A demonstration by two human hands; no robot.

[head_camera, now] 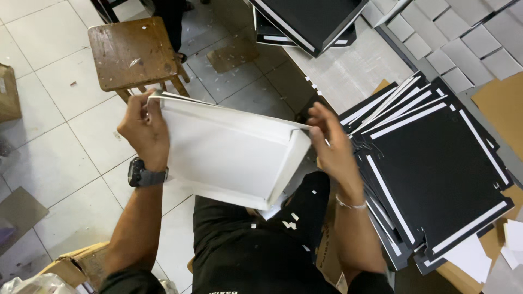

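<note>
I hold a white cardboard box tray [223, 155] with folded-up sides over my lap. My left hand [143, 130], with a dark watch on its wrist, grips the tray's left corner. My right hand [332, 144], wearing a thin bracelet, pinches the tray's right corner where two side walls meet. A stack of flat black box blanks with white strips [436, 163] lies just right of my right hand.
A worn wooden stool [133, 51] stands on the tiled floor ahead of my left hand. More black blanks [310, 22] lie at the top. Grey card pieces [468, 41] cover the upper right. Brown cardboard [504, 103] sits at the right edge. A cardboard box [76, 264] is at lower left.
</note>
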